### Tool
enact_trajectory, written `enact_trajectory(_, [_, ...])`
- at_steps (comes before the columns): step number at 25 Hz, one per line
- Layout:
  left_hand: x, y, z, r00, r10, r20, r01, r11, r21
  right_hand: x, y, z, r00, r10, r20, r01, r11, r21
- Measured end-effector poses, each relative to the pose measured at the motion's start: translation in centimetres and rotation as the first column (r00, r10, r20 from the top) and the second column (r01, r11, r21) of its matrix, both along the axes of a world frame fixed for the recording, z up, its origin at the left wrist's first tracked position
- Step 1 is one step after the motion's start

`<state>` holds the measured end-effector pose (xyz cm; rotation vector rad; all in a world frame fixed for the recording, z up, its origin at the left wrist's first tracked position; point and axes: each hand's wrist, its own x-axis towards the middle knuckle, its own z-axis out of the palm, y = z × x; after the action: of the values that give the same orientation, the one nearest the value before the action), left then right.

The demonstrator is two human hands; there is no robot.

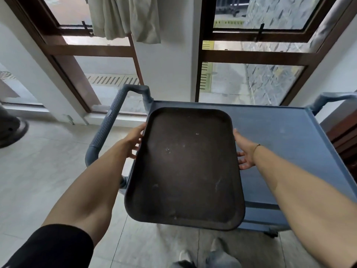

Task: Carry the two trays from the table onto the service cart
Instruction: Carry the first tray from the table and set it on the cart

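Note:
A dark brown rectangular tray [185, 167] is held level in front of me, above the left part of the blue service cart [286, 144]. My left hand [135, 141] grips the tray's left rim, fingers curled underneath. On the opposite rim, my right hand [244, 151] holds on the same way. The tray's near edge juts out past the cart's front. Whether the tray touches the cart top I cannot tell. Only one tray is in view, and the table is out of view.
The cart's ribbed left handle [108, 120] rises beside my left hand; another handle [328, 98] is at the far right. Glass doors with dark wooden frames [251, 55] stand behind the cart. Dark wooden furniture [345, 136] sits at the right. Tiled floor [48, 161] lies left.

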<state>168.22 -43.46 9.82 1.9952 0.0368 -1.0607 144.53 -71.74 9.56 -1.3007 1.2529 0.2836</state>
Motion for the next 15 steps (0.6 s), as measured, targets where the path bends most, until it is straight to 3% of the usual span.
enact_trajectory(15, [1.5, 1.0, -3.4, 0.997, 0.042, -0.059, -0.041, 0.999, 0.031, 2.3, 1.2, -4.8, 0.997, -0.018, -0.076, 0.019, 1.000, 0.016])
